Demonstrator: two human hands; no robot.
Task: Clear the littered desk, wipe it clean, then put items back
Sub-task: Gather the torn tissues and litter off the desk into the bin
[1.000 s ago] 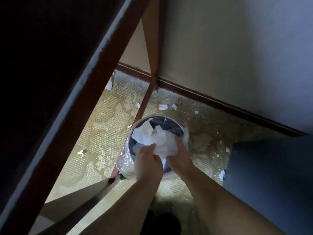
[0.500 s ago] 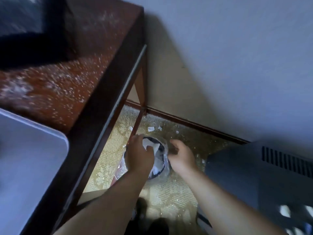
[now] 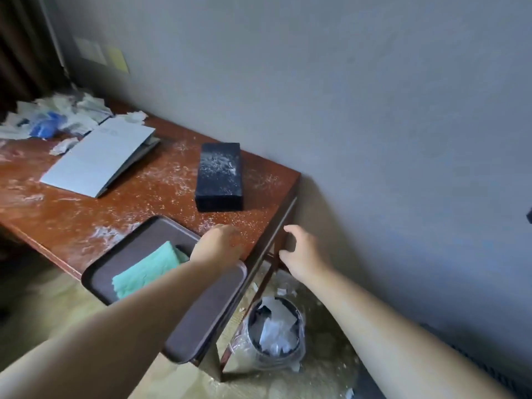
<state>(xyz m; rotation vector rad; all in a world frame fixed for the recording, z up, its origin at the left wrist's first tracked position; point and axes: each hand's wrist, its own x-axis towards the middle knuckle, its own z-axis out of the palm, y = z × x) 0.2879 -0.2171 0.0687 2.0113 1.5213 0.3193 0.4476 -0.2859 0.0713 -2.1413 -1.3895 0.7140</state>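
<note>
Both grips have come up out of the waste bin (image 3: 276,332) on the floor, and my view has lifted to the surface (image 3: 86,214). The right grip (image 3: 302,254) hangs beside the surface's end, fingers loosely spread, holding nothing. The left grip (image 3: 218,243) is over the near corner by the brown tray (image 3: 95,272); its fingers bend out of sight, so I cannot tell whether it holds anything.

I judge clearing partly done. The bin holds paper, but a litter heap (image 3: 57,116) lies far left and white crumbs cover the wood. A black box (image 3: 219,177), a grey folder (image 3: 98,159) and a green cloth (image 3: 146,269) in the tray remain. Wiping looks not yet begun.
</note>
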